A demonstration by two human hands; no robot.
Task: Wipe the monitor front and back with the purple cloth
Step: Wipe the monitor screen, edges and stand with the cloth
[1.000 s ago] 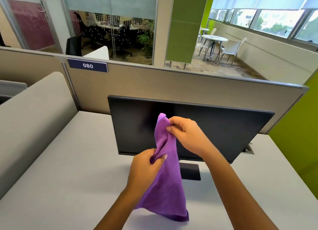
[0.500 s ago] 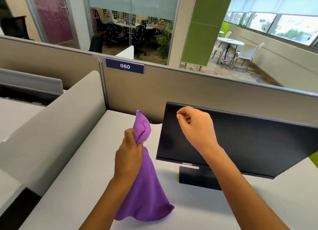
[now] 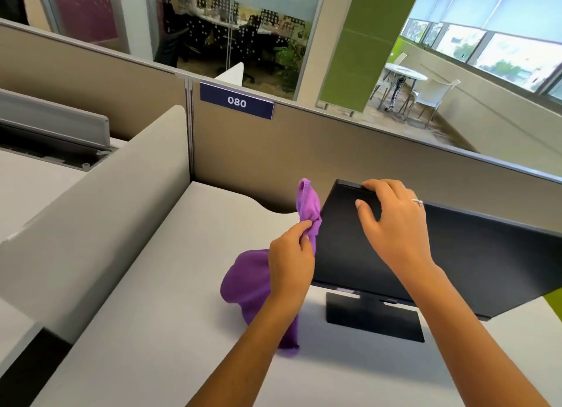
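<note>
A black monitor (image 3: 474,254) with a dark screen stands on its flat base (image 3: 374,318) on the grey desk. My right hand (image 3: 392,224) grips the monitor's top left corner, fingers over the top edge and thumb on the screen. My left hand (image 3: 292,260) holds the purple cloth (image 3: 246,282) bunched in its fist just left of the monitor's left edge. One end of the cloth sticks up above the fist. The rest hangs down to the desk. The monitor's back is hidden.
A beige partition (image 3: 334,151) with a blue "080" label (image 3: 236,101) runs behind the desk. A curved grey side divider (image 3: 100,224) borders the desk (image 3: 158,315) on the left. Beyond the partition lie office chairs and a white round table.
My right hand let go of the cloth and moved onto the monitor's top left corner. My left hand carried the cloth leftward to the monitor's left edge. The view shifted left.
</note>
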